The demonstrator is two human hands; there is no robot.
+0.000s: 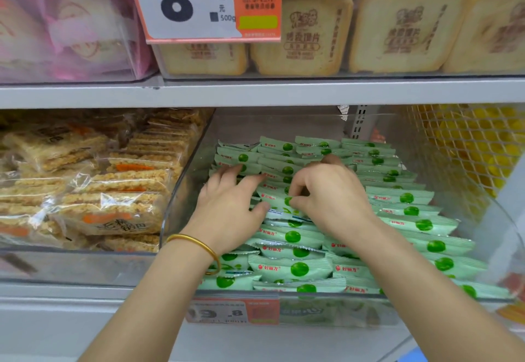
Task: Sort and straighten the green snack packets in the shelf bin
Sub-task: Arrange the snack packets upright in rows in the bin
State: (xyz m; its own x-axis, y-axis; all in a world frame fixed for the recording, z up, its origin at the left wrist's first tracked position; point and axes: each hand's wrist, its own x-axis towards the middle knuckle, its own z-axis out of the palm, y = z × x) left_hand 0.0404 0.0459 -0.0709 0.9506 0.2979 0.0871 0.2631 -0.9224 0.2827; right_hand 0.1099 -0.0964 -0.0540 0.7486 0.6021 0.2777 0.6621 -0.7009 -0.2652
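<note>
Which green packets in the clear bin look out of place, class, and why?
The middle packets between the left hand and the pinching right hand lie tilted, and one packet below them shows a white-and-blue side, unlike the neat right row.

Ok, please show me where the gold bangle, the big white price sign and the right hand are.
gold bangle (196, 240): head view, top curve of the band.
big white price sign (203, 0): head view, white area between the two digits.
right hand (332, 194): head view, back of the hand.
</note>
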